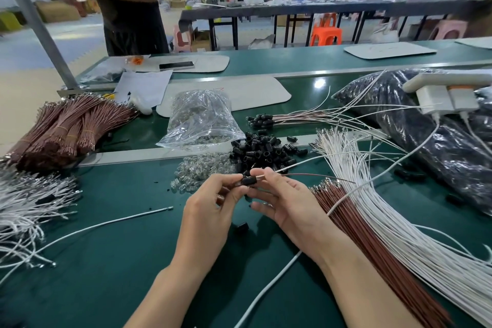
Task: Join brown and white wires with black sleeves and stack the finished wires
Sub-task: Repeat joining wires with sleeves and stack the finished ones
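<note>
Fingers (232,190) of left hand (210,210) pinch black sleeve (249,180) just above table (119,247); right hand (287,202) pinches white wire (298,165) and brown wire (316,175) at its mouth. Wires look light and floppy (grip near tips); sleeve small, likely slippery.

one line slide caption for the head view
Left hand holds a black sleeve while right hand pinches a white wire and brown wire at its end, beside the sleeve pile.
</note>
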Demonstrator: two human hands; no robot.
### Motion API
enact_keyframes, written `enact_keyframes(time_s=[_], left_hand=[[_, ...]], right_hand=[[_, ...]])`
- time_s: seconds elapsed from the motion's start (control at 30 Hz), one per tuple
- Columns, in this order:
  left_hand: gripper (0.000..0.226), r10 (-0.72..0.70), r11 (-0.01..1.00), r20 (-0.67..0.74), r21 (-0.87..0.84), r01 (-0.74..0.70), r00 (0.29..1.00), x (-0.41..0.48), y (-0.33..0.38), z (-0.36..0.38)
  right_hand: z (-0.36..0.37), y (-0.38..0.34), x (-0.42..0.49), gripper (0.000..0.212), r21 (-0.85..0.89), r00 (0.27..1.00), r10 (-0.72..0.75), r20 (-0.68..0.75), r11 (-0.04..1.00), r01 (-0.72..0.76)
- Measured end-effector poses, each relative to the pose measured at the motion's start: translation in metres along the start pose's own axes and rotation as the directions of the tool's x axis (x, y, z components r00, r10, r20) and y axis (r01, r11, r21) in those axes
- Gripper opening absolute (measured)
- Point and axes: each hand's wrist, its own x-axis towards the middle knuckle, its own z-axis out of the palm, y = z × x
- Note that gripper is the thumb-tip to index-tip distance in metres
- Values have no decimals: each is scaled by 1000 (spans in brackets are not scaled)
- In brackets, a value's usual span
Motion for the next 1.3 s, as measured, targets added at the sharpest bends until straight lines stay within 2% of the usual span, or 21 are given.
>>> enact_keyframes(time_s=[0.13,0.27,0.47,0.63,1.07,1.2,1.3], left_hand=[[16,-43,999,2,23,43,999,0,0,-2],[34,-130,983,39,140,123,991,-2,2,0],[46,-205,923,76,346,167,976,-2,8,1],[54,-261,897,54,384,221,964,-2,12,2],[58,-234,881,103,443,166,967,-1,9,4],[59,-233,880,106,445,164,967,-1,8,5],[57,-229,875,109,458,156,967,-1,8,6]], right_hand=[[2,2,0,20,-4,995,-76,-67,997,76],[3,4,-1,16,-62,988,-107,-111,993,100],[5,8,-2,12,-182,989,-133,-63,976,120],[7,10,-2,13,-223,987,-154,-43,964,141],[1,16,4,14,-202,989,-145,0,969,142],[1,18,6,30,-178,989,-143,24,973,145],[0,18,6,32,-175,988,-146,38,973,151]])
